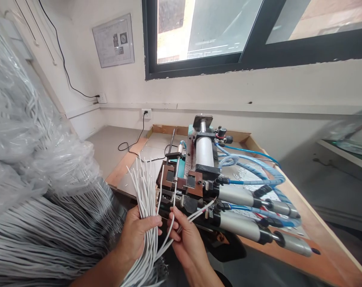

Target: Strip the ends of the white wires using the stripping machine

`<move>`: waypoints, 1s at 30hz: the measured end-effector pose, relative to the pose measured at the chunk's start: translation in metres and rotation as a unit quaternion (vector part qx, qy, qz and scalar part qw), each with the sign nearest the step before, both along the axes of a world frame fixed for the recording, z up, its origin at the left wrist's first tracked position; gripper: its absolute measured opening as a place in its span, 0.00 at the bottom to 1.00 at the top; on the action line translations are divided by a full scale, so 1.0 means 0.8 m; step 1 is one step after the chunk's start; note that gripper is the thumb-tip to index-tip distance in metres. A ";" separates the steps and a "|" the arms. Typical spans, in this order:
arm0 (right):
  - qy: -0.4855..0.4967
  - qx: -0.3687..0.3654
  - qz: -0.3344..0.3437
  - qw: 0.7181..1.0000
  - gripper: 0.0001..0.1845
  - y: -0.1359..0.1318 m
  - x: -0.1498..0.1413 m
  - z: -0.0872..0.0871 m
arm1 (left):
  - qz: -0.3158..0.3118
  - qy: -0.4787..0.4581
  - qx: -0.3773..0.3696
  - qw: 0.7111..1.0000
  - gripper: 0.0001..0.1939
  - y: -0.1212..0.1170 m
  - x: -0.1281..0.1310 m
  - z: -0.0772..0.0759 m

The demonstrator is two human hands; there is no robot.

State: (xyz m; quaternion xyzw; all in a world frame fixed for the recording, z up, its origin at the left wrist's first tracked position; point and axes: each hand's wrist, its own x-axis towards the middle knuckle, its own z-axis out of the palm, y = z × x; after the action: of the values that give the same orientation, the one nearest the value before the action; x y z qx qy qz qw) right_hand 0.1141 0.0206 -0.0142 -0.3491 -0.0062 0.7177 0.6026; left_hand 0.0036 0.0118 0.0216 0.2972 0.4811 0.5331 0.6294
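My left hand (138, 229) is closed around a thick bundle of white cables (146, 199), their cut ends fanning upward. Between the thumb and fingers of my right hand (185, 233) is a single white cable (174, 195), pointing up at the front of a pneumatic wire-stripping machine (195, 179). Its tip meets the brown jaw blocks, though the exact contact is too small to tell. A couple more white cables (200, 211) pass by the right hand's fingers and slant off to the right, with darker tips.
Large masses of grey cables (49, 239), partly wrapped in clear plastic (40, 131), fill the left side. Silver air cylinders (243, 225) and blue hoses (258, 163) jut out at the machine's right. White scraps (243, 173) lie on the wood-edged bench (327, 247).
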 end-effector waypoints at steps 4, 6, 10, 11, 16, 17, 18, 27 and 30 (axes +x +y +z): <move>0.053 -0.023 0.025 0.998 0.13 0.005 0.001 0.002 | -0.019 -0.007 -0.005 1.000 0.07 0.000 0.002 0.000; 0.069 -0.023 0.050 0.996 0.13 0.004 0.000 0.005 | -0.028 -0.008 0.001 1.000 0.06 -0.001 0.004 -0.001; 0.032 0.028 0.118 0.992 0.16 -0.001 -0.006 0.012 | -0.052 -0.010 -0.002 0.999 0.09 -0.005 0.007 -0.006; 0.010 0.040 0.123 0.992 0.16 -0.004 -0.007 0.014 | -0.061 -0.012 -0.007 0.998 0.10 -0.006 0.007 -0.008; -0.109 0.055 0.045 0.992 0.15 -0.018 -0.008 0.009 | -0.051 -0.014 -0.028 0.998 0.07 -0.010 0.005 -0.011; -0.129 0.047 0.036 0.990 0.15 -0.021 -0.007 0.007 | -0.040 -0.014 -0.034 0.999 0.07 -0.011 0.004 -0.011; -0.146 0.037 0.033 0.988 0.16 -0.024 -0.005 0.004 | -0.030 -0.015 -0.041 0.999 0.07 -0.011 0.003 -0.012; -0.141 0.043 0.056 0.988 0.16 -0.027 0.002 0.000 | -0.010 0.006 -0.052 0.999 0.09 -0.011 0.001 -0.013; -0.127 0.053 0.069 0.988 0.15 -0.022 0.002 0.007 | -0.005 0.008 -0.025 1.000 0.08 -0.012 0.001 -0.016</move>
State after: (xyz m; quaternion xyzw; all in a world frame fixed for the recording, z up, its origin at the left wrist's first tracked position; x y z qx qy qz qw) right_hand 0.1154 0.0031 -0.0090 -0.4033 -0.1448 0.7062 0.5636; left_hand 0.0043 0.0021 0.0086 0.2878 0.4975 0.5156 0.6354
